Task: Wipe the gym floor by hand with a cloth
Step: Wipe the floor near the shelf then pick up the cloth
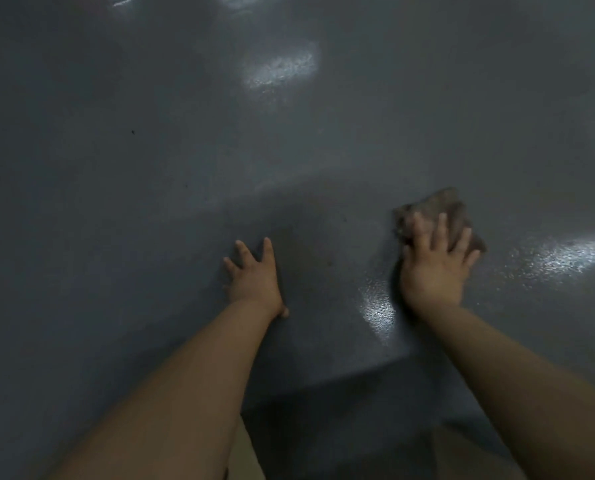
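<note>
Both hands spread flat: right hand (434, 261) presses cloth (443, 209), left hand (254, 275) on floor (150, 168) beside

Bare forearms without sleeves; tan trousers (246, 459) show at the bottom edge.

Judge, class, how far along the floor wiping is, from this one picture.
Done: hard to say; shiny patches on the floor beside the hands could be damp or only reflected light. In hand: the right hand presses the brown cloth flat on the floor with straight fingers, while the left hand rests spread on the floor as support. Left: probably the wide grey stretch ahead, with a few dark specks.
</note>
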Action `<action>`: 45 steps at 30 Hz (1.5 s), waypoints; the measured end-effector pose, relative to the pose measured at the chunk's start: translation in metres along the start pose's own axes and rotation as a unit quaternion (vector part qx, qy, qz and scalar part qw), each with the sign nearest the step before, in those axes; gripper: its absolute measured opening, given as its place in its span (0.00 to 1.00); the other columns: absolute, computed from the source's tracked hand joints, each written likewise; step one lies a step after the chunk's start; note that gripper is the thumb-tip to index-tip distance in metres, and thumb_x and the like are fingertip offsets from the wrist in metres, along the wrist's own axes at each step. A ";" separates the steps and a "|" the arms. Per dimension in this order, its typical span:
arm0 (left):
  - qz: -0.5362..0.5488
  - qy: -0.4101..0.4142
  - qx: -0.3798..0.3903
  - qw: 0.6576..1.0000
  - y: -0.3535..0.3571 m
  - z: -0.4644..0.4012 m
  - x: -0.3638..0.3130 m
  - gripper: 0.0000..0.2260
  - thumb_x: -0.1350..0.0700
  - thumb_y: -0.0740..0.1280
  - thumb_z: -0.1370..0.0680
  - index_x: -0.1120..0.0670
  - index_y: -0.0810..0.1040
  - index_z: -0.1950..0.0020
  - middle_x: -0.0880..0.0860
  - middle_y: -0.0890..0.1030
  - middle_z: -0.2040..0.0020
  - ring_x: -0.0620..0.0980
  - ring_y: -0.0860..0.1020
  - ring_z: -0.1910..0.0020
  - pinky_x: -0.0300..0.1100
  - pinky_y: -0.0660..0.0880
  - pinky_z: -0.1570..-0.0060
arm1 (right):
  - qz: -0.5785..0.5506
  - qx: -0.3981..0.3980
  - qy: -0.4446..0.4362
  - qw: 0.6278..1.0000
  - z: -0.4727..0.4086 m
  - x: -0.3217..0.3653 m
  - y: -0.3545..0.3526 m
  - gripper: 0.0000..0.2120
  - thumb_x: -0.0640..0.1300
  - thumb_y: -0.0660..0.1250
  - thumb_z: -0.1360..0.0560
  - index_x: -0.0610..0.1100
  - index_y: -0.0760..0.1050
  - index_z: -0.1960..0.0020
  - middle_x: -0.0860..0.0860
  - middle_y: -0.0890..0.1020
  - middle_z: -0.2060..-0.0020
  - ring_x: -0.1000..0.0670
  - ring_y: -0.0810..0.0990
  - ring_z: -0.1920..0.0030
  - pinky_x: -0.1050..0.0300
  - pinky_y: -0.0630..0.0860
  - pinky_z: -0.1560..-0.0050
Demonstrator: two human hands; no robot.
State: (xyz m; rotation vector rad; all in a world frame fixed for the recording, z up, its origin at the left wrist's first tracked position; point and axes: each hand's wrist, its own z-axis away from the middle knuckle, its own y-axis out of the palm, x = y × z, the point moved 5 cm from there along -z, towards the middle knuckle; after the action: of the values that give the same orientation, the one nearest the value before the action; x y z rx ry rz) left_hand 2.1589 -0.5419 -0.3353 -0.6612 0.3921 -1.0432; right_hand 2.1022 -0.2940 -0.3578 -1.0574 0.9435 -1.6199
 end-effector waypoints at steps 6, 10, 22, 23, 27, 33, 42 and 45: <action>0.012 0.015 -0.027 0.999 0.004 -0.007 0.006 0.49 0.54 0.75 0.29 0.47 0.40 0.22 0.62 0.36 0.24 0.70 0.44 0.26 0.59 0.60 0.30 | 0.155 0.064 -0.490 0.855 0.074 0.083 0.041 0.26 0.53 0.53 0.29 0.55 0.66 0.32 0.46 0.75 0.34 0.32 0.71 0.35 0.31 0.67 0.40; 0.015 0.017 -0.001 1.000 0.002 -0.004 0.005 0.55 0.52 0.78 0.33 0.47 0.37 0.23 0.61 0.33 0.25 0.68 0.42 0.26 0.61 0.62 0.32 | 0.178 0.052 -0.442 0.878 0.006 0.070 0.025 0.27 0.50 0.61 0.31 0.51 0.67 0.32 0.43 0.74 0.33 0.31 0.71 0.35 0.30 0.67 0.41; 0.016 0.035 0.021 0.999 -0.003 0.001 0.005 0.55 0.52 0.78 0.33 0.47 0.37 0.23 0.60 0.31 0.25 0.68 0.39 0.26 0.62 0.61 0.32 | 0.098 0.081 -0.145 0.981 -0.031 0.109 0.005 0.28 0.51 0.51 0.19 0.58 0.40 0.23 0.49 0.42 0.23 0.35 0.39 0.25 0.35 0.42 0.29; 0.014 0.041 0.025 0.999 -0.005 0.001 0.007 0.55 0.53 0.77 0.32 0.47 0.37 0.23 0.60 0.31 0.25 0.67 0.39 0.26 0.61 0.61 0.31 | 0.106 0.093 -0.185 0.972 -0.007 0.119 0.014 0.30 0.51 0.52 0.19 0.58 0.40 0.23 0.49 0.41 0.23 0.35 0.39 0.25 0.35 0.41 0.29; -0.012 0.078 0.064 0.995 -0.013 0.010 0.021 0.52 0.56 0.76 0.30 0.48 0.38 0.22 0.57 0.35 0.23 0.62 0.42 0.24 0.56 0.56 0.27 | 0.114 0.202 -0.281 0.931 0.062 0.141 0.031 0.30 0.52 0.53 0.19 0.59 0.41 0.23 0.50 0.40 0.23 0.37 0.37 0.25 0.37 0.40 0.28; 0.023 0.080 0.010 0.996 -0.033 0.068 0.035 0.37 0.56 0.70 0.25 0.54 0.52 0.23 0.60 0.57 0.24 0.59 0.60 0.26 0.52 0.62 0.29 | 0.122 0.256 -0.194 0.939 0.085 0.126 -0.015 0.22 0.55 0.55 0.20 0.52 0.64 0.28 0.46 0.63 0.28 0.40 0.60 0.28 0.41 0.54 0.27; 0.046 0.154 -0.068 0.985 -0.086 0.170 0.031 0.22 0.56 0.70 0.26 0.55 0.71 0.33 0.58 0.72 0.33 0.59 0.72 0.34 0.51 0.71 0.36 | 0.167 0.161 -0.181 0.956 0.158 0.152 -0.120 0.25 0.51 0.56 0.20 0.46 0.60 0.25 0.41 0.57 0.25 0.40 0.55 0.26 0.47 0.55 0.26; 0.045 0.148 -0.094 0.983 -0.099 0.190 0.041 0.24 0.55 0.70 0.25 0.56 0.69 0.31 0.58 0.69 0.31 0.60 0.70 0.33 0.51 0.70 0.35 | 0.148 0.138 -0.182 0.962 0.168 0.160 -0.139 0.24 0.48 0.57 0.21 0.46 0.61 0.26 0.41 0.57 0.25 0.40 0.56 0.26 0.48 0.56 0.27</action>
State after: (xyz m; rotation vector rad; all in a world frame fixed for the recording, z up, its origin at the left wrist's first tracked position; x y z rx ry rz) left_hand 2.2247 -0.5524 -0.1281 -0.6510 0.7814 -1.0288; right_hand 2.1911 -0.4296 -0.1419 -0.9278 0.5766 -1.2132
